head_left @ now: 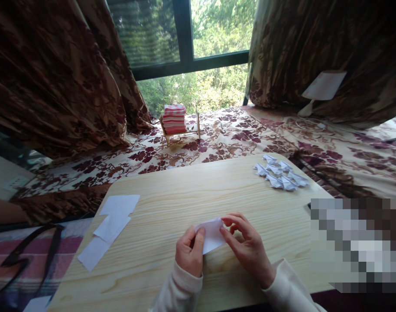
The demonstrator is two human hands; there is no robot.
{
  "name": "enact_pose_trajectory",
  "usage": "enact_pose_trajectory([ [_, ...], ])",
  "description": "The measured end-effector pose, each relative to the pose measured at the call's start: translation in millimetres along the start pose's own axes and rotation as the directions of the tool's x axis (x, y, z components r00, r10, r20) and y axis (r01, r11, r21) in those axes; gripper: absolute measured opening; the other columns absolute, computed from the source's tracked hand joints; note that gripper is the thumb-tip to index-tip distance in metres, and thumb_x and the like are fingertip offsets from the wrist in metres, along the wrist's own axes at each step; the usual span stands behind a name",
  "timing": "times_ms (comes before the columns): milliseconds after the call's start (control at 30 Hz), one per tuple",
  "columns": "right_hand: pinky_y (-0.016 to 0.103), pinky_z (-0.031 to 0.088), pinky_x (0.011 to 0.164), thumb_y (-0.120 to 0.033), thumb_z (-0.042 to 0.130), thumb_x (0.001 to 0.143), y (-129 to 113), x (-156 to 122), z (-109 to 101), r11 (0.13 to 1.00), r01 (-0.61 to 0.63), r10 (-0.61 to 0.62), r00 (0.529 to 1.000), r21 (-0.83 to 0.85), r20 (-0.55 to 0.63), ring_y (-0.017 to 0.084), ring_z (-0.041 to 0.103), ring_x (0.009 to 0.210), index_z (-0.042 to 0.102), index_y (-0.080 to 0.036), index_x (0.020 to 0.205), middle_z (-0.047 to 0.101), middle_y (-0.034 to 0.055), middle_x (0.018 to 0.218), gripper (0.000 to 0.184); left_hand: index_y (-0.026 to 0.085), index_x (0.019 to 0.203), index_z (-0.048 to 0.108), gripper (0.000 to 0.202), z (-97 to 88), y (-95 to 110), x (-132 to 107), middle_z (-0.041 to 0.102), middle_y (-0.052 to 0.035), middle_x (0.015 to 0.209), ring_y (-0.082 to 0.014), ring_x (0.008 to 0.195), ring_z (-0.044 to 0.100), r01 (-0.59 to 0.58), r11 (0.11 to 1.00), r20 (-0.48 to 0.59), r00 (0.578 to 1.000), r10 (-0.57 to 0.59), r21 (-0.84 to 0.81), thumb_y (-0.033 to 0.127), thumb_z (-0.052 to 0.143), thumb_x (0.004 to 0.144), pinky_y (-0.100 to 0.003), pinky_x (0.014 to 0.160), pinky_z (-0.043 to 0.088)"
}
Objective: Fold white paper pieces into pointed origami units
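A small white sheet of paper (212, 236) is held just above the near middle of the wooden table. My left hand (190, 251) is closed on its left edge, thumb on top. At the upper right corner, my right hand (246, 245) pinches the paper between thumb and fingertips. Several loose white paper pieces (111, 225) lie overlapping at the table's left side. Near the far right corner, several small folded paper shapes (280, 172) sit in a cluster.
The pale wooden table (172, 190) has rounded corners. Behind it, a floral-covered ledge (224, 138) bears a small stand (180, 134) with folded pink-striped cloths (174, 119) and a white lamp (324, 85). Patterned curtains (55, 73) flank the window. A blurred patch hides the right side.
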State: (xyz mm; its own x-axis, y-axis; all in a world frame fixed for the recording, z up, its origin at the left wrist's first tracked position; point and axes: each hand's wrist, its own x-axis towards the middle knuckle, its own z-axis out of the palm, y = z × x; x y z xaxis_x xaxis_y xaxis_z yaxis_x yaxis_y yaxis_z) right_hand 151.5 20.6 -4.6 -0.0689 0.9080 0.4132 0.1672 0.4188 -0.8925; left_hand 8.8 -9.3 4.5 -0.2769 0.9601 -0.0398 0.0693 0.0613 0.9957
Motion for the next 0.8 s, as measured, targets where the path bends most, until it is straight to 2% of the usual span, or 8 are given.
enact_pose_trajectory([
  [267, 0.026, 0.047, 0.057, -0.015, 0.058, 0.080, 0.0, -0.8, 0.2, 1.000, 0.021, -0.021, 1.000, 0.001, 0.007, 0.014, 0.055, 0.074, 0.058, -0.022, 0.091, 0.054, 0.0038, 0.093, 0.013, 0.015, 0.064, 0.057, 0.030, 0.2, 0.1, 0.1, 0.053, 0.0007, 0.058, -0.0112, 0.051, 0.045, -0.006, 1.000, 0.003, 1.000, 0.006, 0.009, 0.042, 0.055, 0.078, -0.021, 0.047, 0.036],
  [533, 0.027, 0.045, 0.060, -0.015, 0.058, 0.080, -5.9, -1.2, -2.4, 1.000, -0.007, 0.008, 0.998, -0.010, 0.068, 0.012, 0.051, 0.068, 0.056, -0.021, 0.084, 0.053, 0.0027, 0.089, 0.007, 0.015, 0.066, 0.059, 0.028, -1.3, 1.9, 0.1, 0.053, 0.0017, 0.058, -0.0107, 0.052, 0.045, -0.027, 0.999, 0.007, 1.000, 0.026, 0.025, 0.040, 0.054, 0.079, -0.020, 0.048, 0.034],
  [733, 0.025, 0.045, 0.061, -0.017, 0.057, 0.080, -5.8, 0.3, -0.4, 0.999, -0.054, 0.052, 0.989, 0.008, 0.136, 0.014, 0.053, 0.076, 0.058, -0.021, 0.087, 0.053, 0.0045, 0.093, 0.008, 0.014, 0.074, 0.063, 0.026, -1.0, -2.6, 0.2, 0.053, 0.0023, 0.057, -0.0099, 0.051, 0.045, -0.034, 0.999, 0.017, 0.999, 0.034, 0.018, 0.038, 0.054, 0.080, -0.020, 0.047, 0.035],
  [800, 0.025, 0.046, 0.062, -0.019, 0.057, 0.081, -4.3, 0.0, 0.1, 0.997, -0.078, 0.074, 0.986, 0.019, 0.146, 0.015, 0.053, 0.077, 0.059, -0.021, 0.085, 0.052, 0.0051, 0.094, 0.005, 0.015, 0.089, 0.064, 0.025, -0.2, -5.5, -0.2, 0.059, -0.0001, 0.068, -0.0116, 0.059, 0.052, -0.039, 0.999, 0.014, 0.999, 0.039, -0.003, 0.036, 0.055, 0.080, -0.020, 0.053, 0.041],
])
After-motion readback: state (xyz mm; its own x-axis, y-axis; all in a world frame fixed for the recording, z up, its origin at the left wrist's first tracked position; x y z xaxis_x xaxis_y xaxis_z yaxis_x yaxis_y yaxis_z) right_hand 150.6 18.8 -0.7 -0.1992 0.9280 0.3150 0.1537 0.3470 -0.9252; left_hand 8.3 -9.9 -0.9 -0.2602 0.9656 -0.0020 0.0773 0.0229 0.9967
